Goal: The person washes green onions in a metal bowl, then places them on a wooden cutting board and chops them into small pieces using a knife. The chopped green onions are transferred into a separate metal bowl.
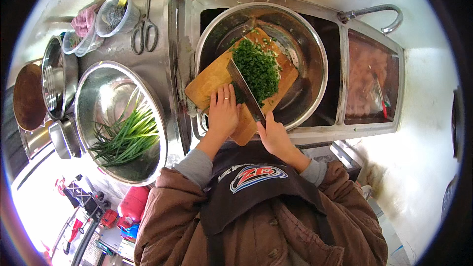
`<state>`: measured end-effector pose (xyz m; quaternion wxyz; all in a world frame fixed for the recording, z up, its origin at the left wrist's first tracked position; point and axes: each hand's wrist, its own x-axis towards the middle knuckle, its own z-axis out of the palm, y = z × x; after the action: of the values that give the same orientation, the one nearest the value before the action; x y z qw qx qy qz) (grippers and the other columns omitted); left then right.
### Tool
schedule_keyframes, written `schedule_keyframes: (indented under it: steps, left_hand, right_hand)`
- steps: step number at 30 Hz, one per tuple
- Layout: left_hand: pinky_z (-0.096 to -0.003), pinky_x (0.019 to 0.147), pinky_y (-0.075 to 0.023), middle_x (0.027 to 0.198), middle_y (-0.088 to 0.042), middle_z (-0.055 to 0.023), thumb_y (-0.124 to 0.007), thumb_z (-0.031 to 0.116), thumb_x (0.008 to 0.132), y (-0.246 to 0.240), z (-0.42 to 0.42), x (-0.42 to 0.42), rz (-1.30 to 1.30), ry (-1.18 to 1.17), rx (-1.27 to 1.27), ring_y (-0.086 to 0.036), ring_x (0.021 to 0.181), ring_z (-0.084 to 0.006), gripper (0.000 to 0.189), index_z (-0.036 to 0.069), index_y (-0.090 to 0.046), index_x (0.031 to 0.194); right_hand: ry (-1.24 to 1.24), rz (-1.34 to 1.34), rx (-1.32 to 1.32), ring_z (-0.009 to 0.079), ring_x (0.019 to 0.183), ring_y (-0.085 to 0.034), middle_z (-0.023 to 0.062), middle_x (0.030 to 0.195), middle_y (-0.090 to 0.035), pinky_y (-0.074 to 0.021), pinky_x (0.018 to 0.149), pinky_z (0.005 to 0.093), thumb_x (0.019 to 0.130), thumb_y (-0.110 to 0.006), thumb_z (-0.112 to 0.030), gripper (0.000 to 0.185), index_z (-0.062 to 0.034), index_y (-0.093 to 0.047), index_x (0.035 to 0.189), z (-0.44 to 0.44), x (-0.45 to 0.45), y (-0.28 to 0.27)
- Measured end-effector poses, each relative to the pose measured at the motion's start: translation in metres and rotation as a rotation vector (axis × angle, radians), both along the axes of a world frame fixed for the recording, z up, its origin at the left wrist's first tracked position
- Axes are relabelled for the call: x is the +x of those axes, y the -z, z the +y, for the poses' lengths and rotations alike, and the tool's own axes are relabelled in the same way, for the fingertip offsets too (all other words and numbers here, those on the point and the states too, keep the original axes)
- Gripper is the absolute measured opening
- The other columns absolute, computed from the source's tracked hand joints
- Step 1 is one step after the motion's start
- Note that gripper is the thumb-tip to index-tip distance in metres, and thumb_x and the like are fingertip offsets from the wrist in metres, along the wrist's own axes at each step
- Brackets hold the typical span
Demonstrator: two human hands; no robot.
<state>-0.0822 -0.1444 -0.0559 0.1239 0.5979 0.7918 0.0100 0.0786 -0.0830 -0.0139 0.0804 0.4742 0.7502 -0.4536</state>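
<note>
A cleaver [242, 81] is in my right hand [275, 136], gripped by its handle. Its blade stands edge-down on a wooden cutting board [208, 77], along the left side of a pile of finely chopped green chives [257, 70]. My left hand [223, 114], with a ring on one finger, lies over a small bunch of uncut greens [239, 94] left of the blade. Those stalks are mostly hidden under the fingers. The board rests slanted across a large steel basin [321, 59], and bits of green are scattered at its far corner.
At left, a steel bowl [111, 77] holds long chives [129, 136]. Scissors [144, 37], plastic tubs [117, 14] and a steel pot [59, 77] stand behind it. A faucet [391, 18] rises above the right sink compartment [369, 77], which holds cloudy water. A grey cloth [186, 70] hangs beside the basin.
</note>
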Motion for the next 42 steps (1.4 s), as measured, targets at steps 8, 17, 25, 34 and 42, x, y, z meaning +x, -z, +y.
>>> schedule_keyframes:
  steps: [8,17,25,34,42]
  left_hand:
    - [-0.0430,0.107,-0.0288,0.132,-0.044,-0.0189,-0.053,0.023,0.087,0.011,-0.005,-0.003,0.034,0.032,0.048,-0.040,0.123,-0.0326,0.056,-0.005,-0.039,0.134]
    - [-0.0445,0.105,-0.0325,0.132,-0.045,-0.0216,-0.058,0.022,0.084,0.015,-0.008,-0.004,-0.043,-0.006,0.137,-0.040,0.124,-0.0350,0.057,-0.009,-0.042,0.130]
    - [-0.0436,0.106,-0.0315,0.131,-0.046,-0.0209,-0.055,0.022,0.086,0.007,-0.009,-0.005,0.013,0.035,0.093,-0.040,0.123,-0.0346,0.053,-0.009,-0.045,0.127]
    - [-0.0399,0.104,-0.0339,0.130,-0.048,-0.0208,-0.056,0.024,0.085,0.009,-0.009,-0.008,-0.015,-0.027,0.109,-0.043,0.121,-0.0322,0.054,-0.009,-0.047,0.127]
    - [-0.0379,0.103,-0.0357,0.128,-0.049,-0.0211,-0.050,0.012,0.082,0.013,-0.013,-0.004,-0.008,0.018,0.099,-0.044,0.120,-0.0316,0.048,-0.010,-0.049,0.125]
  right_hand:
    - [0.084,0.177,0.013,0.0479,0.066,-0.058,0.0280,0.068,-0.058,-0.0447,0.054,0.0515,0.092,-0.053,-0.022,0.028,0.0006,-0.039,0.101,0.051,-0.077,0.021]
    - [0.005,0.095,-0.021,0.0489,0.070,-0.057,0.0279,0.068,-0.057,-0.0434,0.056,0.0529,0.090,-0.055,-0.017,0.026,0.0006,-0.039,0.102,0.002,0.009,-0.006]
    - [0.036,0.111,0.056,0.0486,0.070,-0.058,0.0291,0.072,-0.059,-0.0443,0.056,0.0530,0.090,-0.055,-0.016,0.024,0.0002,-0.039,0.099,0.040,-0.078,0.031]
    - [0.004,0.093,-0.005,0.0489,0.067,-0.058,0.0286,0.068,-0.058,-0.0448,0.057,0.0542,0.090,-0.056,-0.019,0.028,-0.0011,-0.039,0.103,0.003,-0.005,-0.006]
    - [0.121,0.197,0.085,0.0498,0.069,-0.058,0.0302,0.070,-0.059,-0.0453,0.058,0.0528,0.092,-0.052,-0.024,0.029,0.0003,-0.039,0.103,0.043,-0.086,0.031]
